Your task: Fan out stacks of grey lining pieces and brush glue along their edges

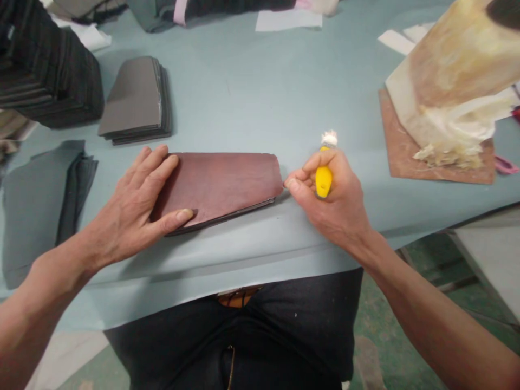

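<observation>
A dark red-brown leather piece (223, 184) lies flat near the front edge of the pale blue table (244, 92). My left hand (138, 208) rests flat on its left end, fingers stretched out and thumb along its front edge. My right hand (329, 189) is closed around a yellow-handled brush (324, 176) with a whitish tip pointing away from me. The thumb and forefinger of that hand touch the leather's right end.
Stacks of grey cut pieces (136, 100) sit at the back left, with more dark sheets (40, 206) at the left edge. A brown board (406, 157) carrying a stained, glue-smeared container (455, 81) stands at the right. Below the table edge are my lap and the floor.
</observation>
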`<state>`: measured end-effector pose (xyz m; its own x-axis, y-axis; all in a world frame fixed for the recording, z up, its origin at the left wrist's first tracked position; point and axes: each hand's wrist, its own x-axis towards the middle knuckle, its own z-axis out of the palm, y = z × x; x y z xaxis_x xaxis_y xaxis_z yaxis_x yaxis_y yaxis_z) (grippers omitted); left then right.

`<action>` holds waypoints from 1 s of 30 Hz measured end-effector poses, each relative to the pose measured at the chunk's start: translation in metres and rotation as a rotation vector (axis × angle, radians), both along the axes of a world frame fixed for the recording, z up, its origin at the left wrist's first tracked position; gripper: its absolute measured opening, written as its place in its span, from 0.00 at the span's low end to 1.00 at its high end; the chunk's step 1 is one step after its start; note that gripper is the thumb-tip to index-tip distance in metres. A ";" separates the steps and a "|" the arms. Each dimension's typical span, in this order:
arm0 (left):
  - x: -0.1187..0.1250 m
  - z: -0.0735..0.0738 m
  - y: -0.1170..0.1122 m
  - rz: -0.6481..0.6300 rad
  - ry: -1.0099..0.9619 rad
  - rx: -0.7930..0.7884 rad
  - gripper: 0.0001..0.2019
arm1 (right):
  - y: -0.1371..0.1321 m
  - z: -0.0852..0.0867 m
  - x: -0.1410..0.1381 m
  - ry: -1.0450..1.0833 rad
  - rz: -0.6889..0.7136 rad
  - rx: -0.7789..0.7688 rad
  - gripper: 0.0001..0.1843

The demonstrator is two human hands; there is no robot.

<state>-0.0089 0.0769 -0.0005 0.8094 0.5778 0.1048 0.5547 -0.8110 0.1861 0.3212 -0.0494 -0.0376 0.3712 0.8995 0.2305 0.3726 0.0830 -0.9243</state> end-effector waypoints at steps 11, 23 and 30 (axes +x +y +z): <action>-0.001 0.009 -0.002 0.027 -0.045 -0.053 0.39 | 0.010 0.007 -0.016 0.115 0.060 0.018 0.15; 0.005 0.016 0.004 0.049 -0.039 -0.017 0.46 | 0.023 0.005 -0.010 -0.047 -0.021 0.091 0.13; 0.028 0.019 0.004 0.146 0.002 0.008 0.40 | 0.044 -0.002 0.002 0.006 0.045 0.053 0.14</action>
<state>0.0187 0.0809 0.0189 0.7169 0.6886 0.1085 0.6672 -0.7229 0.1793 0.3229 -0.0051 -0.0401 0.3320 0.9021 0.2758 0.3616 0.1484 -0.9204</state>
